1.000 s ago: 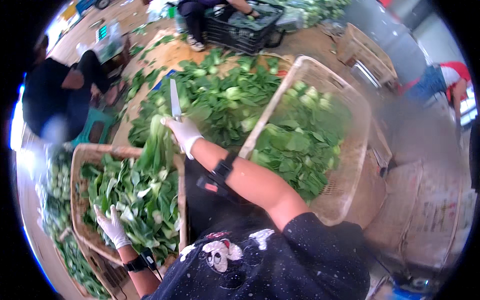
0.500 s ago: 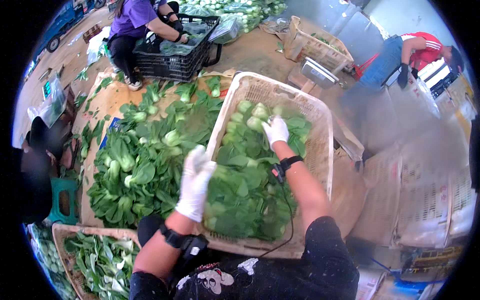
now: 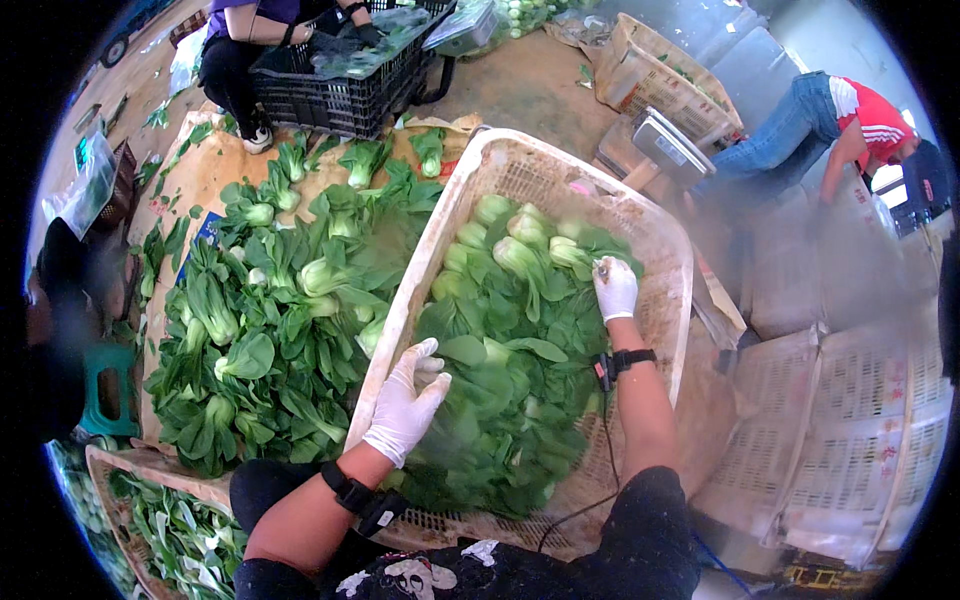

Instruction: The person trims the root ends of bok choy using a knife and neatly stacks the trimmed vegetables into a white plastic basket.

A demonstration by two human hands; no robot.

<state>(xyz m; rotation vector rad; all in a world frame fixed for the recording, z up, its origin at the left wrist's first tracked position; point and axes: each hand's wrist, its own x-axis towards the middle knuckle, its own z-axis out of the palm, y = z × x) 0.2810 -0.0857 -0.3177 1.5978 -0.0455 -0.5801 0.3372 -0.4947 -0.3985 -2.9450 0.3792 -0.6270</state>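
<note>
A white plastic crate (image 3: 672,290) in front of me holds a layer of bok choy (image 3: 515,255), pale bases toward the far end and leaves toward me. My left hand (image 3: 402,408), in a white glove, is over the crate's near left side with thumb and fingers apart and nothing in it. At the right of the crate, my gloved right hand (image 3: 615,290) has its fingers curled beside a bok choy head. Whatever lies within those fingers is hidden. Outside the crate's left wall, a heap of loose bok choy (image 3: 255,350) covers a brown sheet.
A crate of leafy greens (image 3: 180,525) stands at the near left, by a green stool (image 3: 110,390). Beyond the heap, a person in purple works at a black crate (image 3: 320,100). A scale (image 3: 672,148) stands far right, before a bending person in red. Stacked crates (image 3: 850,430) line the right.
My right hand has moved right and toward me, away from the bok choy bases. My left hand has dropped lower. The view has shifted slightly; the person in red has bent differently.
</note>
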